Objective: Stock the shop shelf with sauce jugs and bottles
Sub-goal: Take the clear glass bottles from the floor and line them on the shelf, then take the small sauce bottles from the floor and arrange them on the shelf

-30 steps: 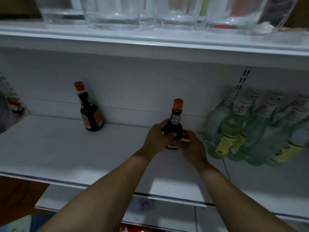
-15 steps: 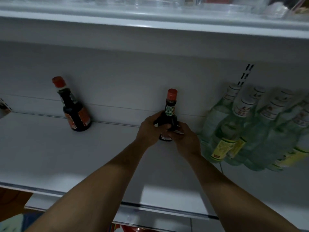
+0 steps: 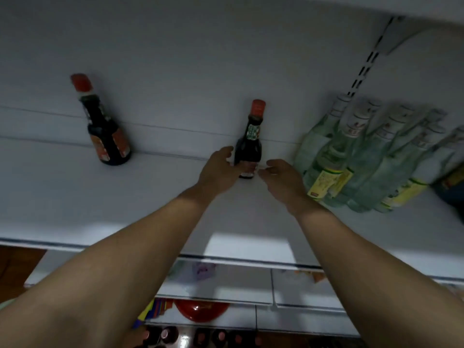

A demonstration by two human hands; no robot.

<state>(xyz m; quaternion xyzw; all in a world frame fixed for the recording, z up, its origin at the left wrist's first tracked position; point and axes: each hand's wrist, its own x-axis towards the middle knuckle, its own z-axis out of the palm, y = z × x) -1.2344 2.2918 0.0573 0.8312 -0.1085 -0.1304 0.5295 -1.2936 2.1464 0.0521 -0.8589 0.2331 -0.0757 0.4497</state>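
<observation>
Head view: dark sauce bottle (image 3: 248, 149) upright at shelf (image 3: 75, 204) back edge, mid-span.
Left hand (image 3: 221, 169) fingers loosely touching body; right hand (image 3: 281, 179) open, just beside. Likely glass: rigid, slick, breakable; grip mid-body.

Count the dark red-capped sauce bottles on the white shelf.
2. One dark sauce bottle stands back left; the other bottle stands mid-shelf between the left hand and right hand.

a dark sauce bottle (image 3: 248, 149) with a red cap stood upright on the white shelf (image 3: 75, 197), right between the two hands' fingertips. a second, rounder dark bottle (image 3: 106, 131), red-capped with an orange label, stood well off to their left by the back panel.
</observation>
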